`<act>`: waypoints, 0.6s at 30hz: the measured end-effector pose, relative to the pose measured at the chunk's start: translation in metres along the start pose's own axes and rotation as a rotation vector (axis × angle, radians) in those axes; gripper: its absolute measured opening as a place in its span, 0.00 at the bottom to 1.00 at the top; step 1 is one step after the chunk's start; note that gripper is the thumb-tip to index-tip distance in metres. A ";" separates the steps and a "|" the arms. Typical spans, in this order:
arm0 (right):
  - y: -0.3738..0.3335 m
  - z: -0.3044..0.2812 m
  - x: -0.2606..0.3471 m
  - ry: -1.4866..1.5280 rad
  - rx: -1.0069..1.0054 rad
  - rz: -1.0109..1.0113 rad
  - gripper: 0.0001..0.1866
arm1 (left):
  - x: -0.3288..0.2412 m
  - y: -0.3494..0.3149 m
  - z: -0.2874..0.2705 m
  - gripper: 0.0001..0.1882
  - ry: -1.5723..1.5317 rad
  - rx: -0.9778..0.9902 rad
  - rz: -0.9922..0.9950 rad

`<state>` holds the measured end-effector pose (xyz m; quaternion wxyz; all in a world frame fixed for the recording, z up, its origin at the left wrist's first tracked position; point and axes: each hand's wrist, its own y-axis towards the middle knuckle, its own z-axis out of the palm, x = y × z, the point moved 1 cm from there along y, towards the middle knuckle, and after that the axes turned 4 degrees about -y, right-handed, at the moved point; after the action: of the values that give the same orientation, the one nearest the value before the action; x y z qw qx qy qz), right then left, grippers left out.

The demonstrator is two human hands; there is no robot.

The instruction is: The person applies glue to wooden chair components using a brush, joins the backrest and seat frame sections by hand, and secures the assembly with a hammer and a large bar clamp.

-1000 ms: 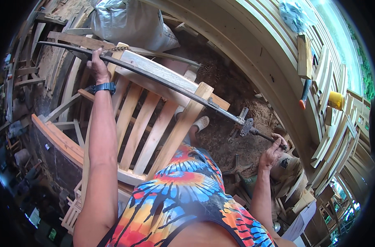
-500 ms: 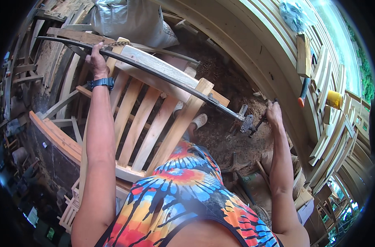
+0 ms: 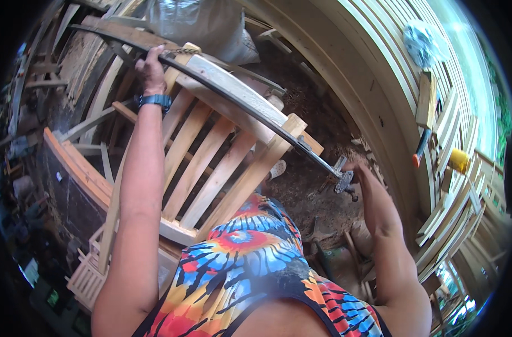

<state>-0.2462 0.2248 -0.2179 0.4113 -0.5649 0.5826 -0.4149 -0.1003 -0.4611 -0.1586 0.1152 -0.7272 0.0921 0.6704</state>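
Note:
A long dark metal bar clamp (image 3: 233, 101) lies diagonally across the upper end of a pale wooden slatted frame (image 3: 197, 160). Near the bar's far left end, my left hand (image 3: 152, 70) is closed around it, with a watch on the wrist. My right hand (image 3: 358, 169) is closed at the screw end of the clamp, beside its metal head (image 3: 343, 181); the fingertips are partly hidden there. A short handle with a knob (image 3: 354, 196) sticks out below that head. A thick pale rail (image 3: 250, 109) of the frame runs under the bar.
A full whitish sack (image 3: 202, 28) stands beyond the frame. Long planks (image 3: 346, 62) curve along the right, bearing a hammer (image 3: 420, 149), a yellow container (image 3: 459, 160) and a clear plastic bag (image 3: 423, 45). An orange-brown curved wooden piece (image 3: 79, 174) is at left. Sawdust covers the ground.
My right hand has moved left and slightly down, closer to the clamp's head, and the handle sits differently. My left hand keeps its hold on the bar. The whole view has shifted somewhat.

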 end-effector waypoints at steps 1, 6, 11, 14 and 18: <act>0.007 0.007 -0.002 0.125 0.002 -0.006 0.12 | 0.001 -0.003 0.004 0.14 -0.054 0.002 -0.012; 0.011 0.032 -0.021 1.018 0.151 -0.087 0.09 | -0.033 -0.031 0.009 0.32 -0.072 0.177 -0.049; -0.008 0.052 -0.042 1.299 0.218 -0.069 0.05 | -0.079 -0.136 -0.041 0.49 0.549 0.129 0.387; 0.026 0.064 -0.114 1.131 0.121 -0.317 0.09 | -0.095 -0.243 -0.084 0.32 0.480 0.151 0.365; 0.011 0.078 -0.110 0.634 0.021 -0.151 0.19 | -0.053 -0.401 -0.110 0.33 0.660 0.171 0.490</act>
<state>-0.1734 0.3331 -0.2517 0.1830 -0.4449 0.6339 -0.6055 0.1159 -0.1107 -0.0797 -0.0235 -0.8474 0.3495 0.3990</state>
